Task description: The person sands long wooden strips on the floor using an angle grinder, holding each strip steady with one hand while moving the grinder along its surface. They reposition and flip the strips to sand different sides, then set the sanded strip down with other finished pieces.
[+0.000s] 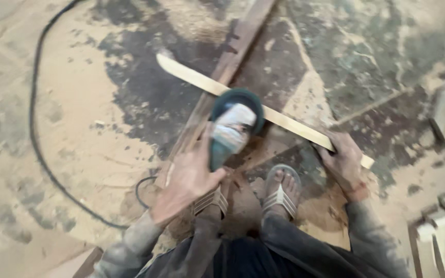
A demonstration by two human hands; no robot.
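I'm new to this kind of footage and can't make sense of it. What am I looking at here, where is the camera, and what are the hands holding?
There is no machine arm here: a person works with two bare hands, and the single camera sits on their head, looking down at the floor. The left hand grips a green angle grinder, its round guard pressed over a pale wooden strip. The right hand holds that strip down near its other end. The strip lies across a darker wooden plank on a dusty floor covered in sawdust. A black power cable curls along the left. Below, you see a foot in a sandal. More pale wooden pieces lie at the right edge; the picture is blurred, so finer detail is unclear.
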